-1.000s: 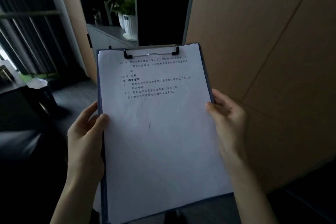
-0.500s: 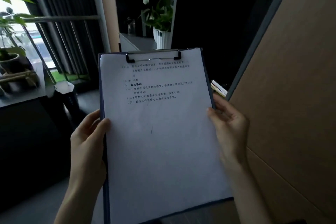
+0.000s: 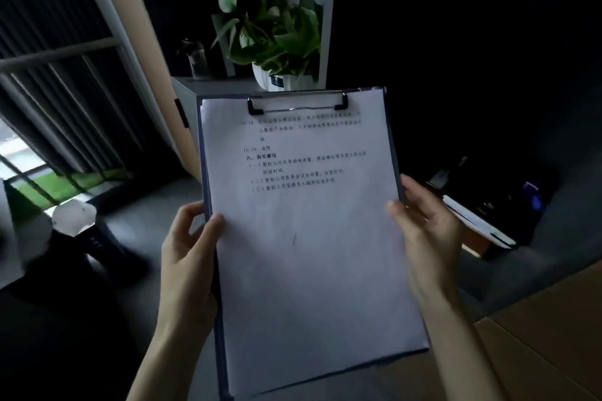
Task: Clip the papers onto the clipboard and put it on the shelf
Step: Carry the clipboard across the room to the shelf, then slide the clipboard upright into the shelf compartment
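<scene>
I hold a blue clipboard [image 3: 393, 146] upright in front of me, in the middle of the head view. White papers [image 3: 312, 254] with a few lines of printed text lie on it, pinned under the metal clip [image 3: 297, 102] at its top edge. My left hand [image 3: 189, 254] grips the left edge, thumb on the paper. My right hand [image 3: 426, 231] grips the right edge in the same way. Behind the board is a dark shelf unit [image 3: 488, 75] with a grey shelf surface [image 3: 553, 228] at the right.
A potted green plant [image 3: 277, 42] in a white pot and a glass bottle [image 3: 195, 58] stand on a low cabinet behind the board. Books and a white pad [image 3: 479, 221] lie on the shelf at right. A wooden panel [image 3: 547, 329] fills the lower right. A dark stand [image 3: 81, 231] is at left.
The view has swung toward the shelf opening: the wooden panel slid out to the lower right and the dark shelf with books now lies behind the board. Both hands keep their grip.
</scene>
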`<move>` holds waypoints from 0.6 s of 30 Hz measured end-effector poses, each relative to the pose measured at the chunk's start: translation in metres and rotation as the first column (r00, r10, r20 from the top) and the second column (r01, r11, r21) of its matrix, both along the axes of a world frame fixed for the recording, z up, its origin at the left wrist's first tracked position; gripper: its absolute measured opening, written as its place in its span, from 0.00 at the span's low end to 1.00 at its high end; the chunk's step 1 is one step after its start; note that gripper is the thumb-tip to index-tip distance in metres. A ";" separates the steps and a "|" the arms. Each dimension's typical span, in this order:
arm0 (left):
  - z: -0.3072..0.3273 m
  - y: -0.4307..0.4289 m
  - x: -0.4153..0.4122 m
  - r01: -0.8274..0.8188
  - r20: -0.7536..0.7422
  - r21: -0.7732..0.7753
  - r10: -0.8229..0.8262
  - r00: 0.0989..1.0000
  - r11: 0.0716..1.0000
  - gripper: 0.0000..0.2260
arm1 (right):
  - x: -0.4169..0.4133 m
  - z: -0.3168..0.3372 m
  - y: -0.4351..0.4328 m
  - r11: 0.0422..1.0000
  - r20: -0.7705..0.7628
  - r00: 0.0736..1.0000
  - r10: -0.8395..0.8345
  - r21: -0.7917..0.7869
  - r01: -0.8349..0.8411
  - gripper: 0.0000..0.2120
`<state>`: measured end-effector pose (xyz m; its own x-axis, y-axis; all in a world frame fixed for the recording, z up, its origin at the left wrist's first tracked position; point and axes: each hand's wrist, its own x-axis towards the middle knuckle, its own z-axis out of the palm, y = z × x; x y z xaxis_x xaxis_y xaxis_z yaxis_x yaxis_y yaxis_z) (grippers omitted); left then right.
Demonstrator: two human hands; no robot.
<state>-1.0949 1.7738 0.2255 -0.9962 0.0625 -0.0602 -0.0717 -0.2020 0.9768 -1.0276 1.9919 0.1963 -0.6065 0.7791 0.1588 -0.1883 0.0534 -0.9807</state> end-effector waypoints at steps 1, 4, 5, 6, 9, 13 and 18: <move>-0.001 0.006 -0.012 0.015 0.010 0.000 -0.015 1.000 1.000 0.06 | -0.009 -0.001 0.004 1.000 0.001 1.000 -0.015 0.014 0.015 0.20; -0.009 0.029 -0.050 0.071 0.020 0.017 -0.072 0.997 0.997 0.07 | -0.039 -0.009 0.022 0.998 0.000 0.998 -0.060 0.026 0.060 0.21; -0.011 0.035 -0.059 0.085 0.020 0.024 -0.086 0.996 0.996 0.11 | -0.046 -0.012 0.028 0.997 0.000 0.997 -0.071 0.029 0.071 0.21; -0.013 0.043 -0.068 0.101 0.021 0.032 -0.102 0.995 0.994 0.13 | -0.055 -0.015 0.035 0.996 0.002 0.997 -0.083 0.037 0.083 0.21; -0.018 0.065 -0.095 0.144 0.061 0.012 -0.145 0.988 0.989 0.10 | -0.079 -0.024 0.056 0.992 0.003 0.993 -0.115 0.043 0.115 0.21; -0.019 0.093 -0.127 0.300 0.157 0.051 -0.304 0.939 0.953 0.08 | -0.105 -0.035 0.083 0.984 0.013 0.985 -0.172 0.044 0.171 0.21; -0.018 0.116 -0.146 0.377 0.077 -0.016 -0.374 0.924 0.926 0.09 | -0.130 -0.042 0.099 0.975 -0.022 0.976 -0.218 0.031 0.219 0.19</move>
